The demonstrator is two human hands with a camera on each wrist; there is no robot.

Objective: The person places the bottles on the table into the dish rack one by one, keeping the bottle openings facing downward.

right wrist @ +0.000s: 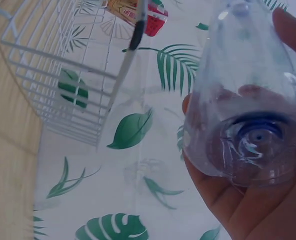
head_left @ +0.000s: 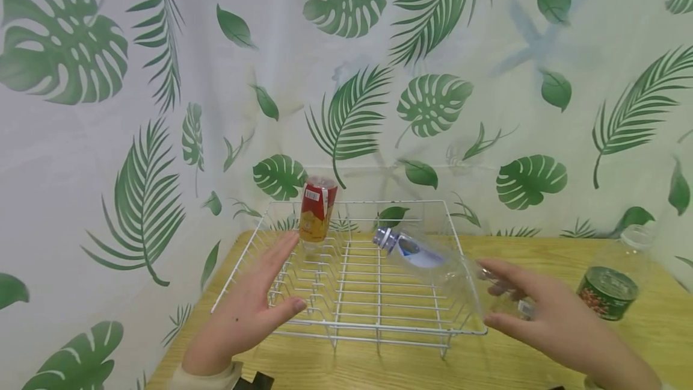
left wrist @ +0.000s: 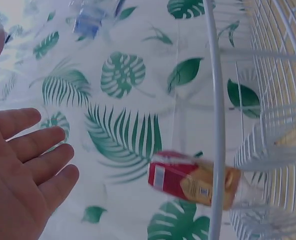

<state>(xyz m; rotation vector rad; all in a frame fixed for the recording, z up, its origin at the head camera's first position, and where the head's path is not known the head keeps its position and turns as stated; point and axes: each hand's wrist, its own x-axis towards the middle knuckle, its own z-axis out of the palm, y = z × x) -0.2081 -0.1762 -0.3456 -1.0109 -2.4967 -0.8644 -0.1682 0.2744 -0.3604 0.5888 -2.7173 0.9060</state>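
Note:
My right hand [head_left: 552, 312] grips a clear plastic bottle [head_left: 425, 254] near its base. The bottle lies slanted above the right part of a white wire rack [head_left: 379, 334], its blue-and-white cap pointing left. Seen from the right wrist, the bottle's bottom [right wrist: 255, 145] faces the camera, with fingers curled round it. My left hand [head_left: 243, 312] is at the rack's left side, thumb and fingers spread, holding nothing. A red-and-yellow drink can [head_left: 317, 209] stands at the rack's back left, beyond the left fingertips; the left wrist view shows this can [left wrist: 193, 180] behind the rack's rim.
On the wooden table [head_left: 520, 372], right of the rack, stands a green can [head_left: 607, 294] with red print. Next to it is another clear bottle [head_left: 639, 245], partly hard to make out. A leaf-patterned curtain [head_left: 346, 47] hangs close behind the table and along the left.

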